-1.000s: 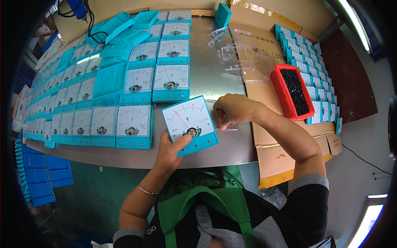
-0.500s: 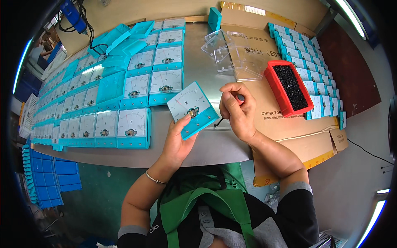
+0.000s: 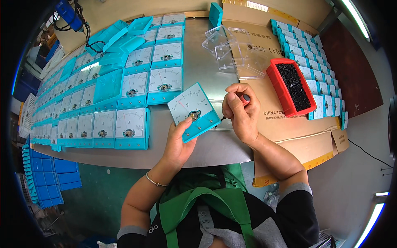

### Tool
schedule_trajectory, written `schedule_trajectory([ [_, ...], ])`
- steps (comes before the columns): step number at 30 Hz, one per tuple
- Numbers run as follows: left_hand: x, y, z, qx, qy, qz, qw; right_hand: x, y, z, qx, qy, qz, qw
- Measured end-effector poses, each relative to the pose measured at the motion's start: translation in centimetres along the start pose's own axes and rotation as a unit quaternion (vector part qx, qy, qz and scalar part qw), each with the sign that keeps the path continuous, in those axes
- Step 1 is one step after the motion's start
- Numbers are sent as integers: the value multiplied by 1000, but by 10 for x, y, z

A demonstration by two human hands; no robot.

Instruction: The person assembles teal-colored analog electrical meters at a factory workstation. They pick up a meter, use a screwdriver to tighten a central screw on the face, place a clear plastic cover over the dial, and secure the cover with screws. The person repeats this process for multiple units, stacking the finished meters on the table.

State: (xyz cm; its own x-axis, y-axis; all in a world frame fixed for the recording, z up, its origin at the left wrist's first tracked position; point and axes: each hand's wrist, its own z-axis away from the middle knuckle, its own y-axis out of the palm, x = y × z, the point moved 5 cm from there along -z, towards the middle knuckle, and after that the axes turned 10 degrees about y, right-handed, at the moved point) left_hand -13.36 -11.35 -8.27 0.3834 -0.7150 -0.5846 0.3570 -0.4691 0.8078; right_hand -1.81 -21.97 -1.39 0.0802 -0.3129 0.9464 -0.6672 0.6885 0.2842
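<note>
Rows of finished-looking teal panel meters (image 3: 124,124) fill the tabletop (image 3: 215,144) at left. The left hand (image 3: 178,142) grips 1 tilted meter (image 3: 193,110) from below; the right hand (image 3: 240,111) pinches a small screwdriver (image 3: 244,99) beside it. Clear covers (image 3: 235,53) and a red tray of black parts (image 3: 291,84) remain unused.

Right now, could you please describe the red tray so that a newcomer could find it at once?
Start from the grey metal table and look to its right end, where flattened brown cardboard lies. The red tray sits on that cardboard, just beyond the right hand. It is the only red thing among turquoise meters and clear covers, and it is filled with small black parts.
</note>
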Motion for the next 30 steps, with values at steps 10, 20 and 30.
schedule_trajectory([
  [10, -2, -2, -2, 10, -3, 18, 1000, 6, 12, 16, 67, -95, 149, 982],
  [20, -26, -7, 26, -13, 32, -107, 994, -1, 21, 19, 211, -94, 187, 955],
  [30, -46, -4, 43, 8, 77, -88, 993, -10, 12, 21, 147, -78, 130, 977],
])
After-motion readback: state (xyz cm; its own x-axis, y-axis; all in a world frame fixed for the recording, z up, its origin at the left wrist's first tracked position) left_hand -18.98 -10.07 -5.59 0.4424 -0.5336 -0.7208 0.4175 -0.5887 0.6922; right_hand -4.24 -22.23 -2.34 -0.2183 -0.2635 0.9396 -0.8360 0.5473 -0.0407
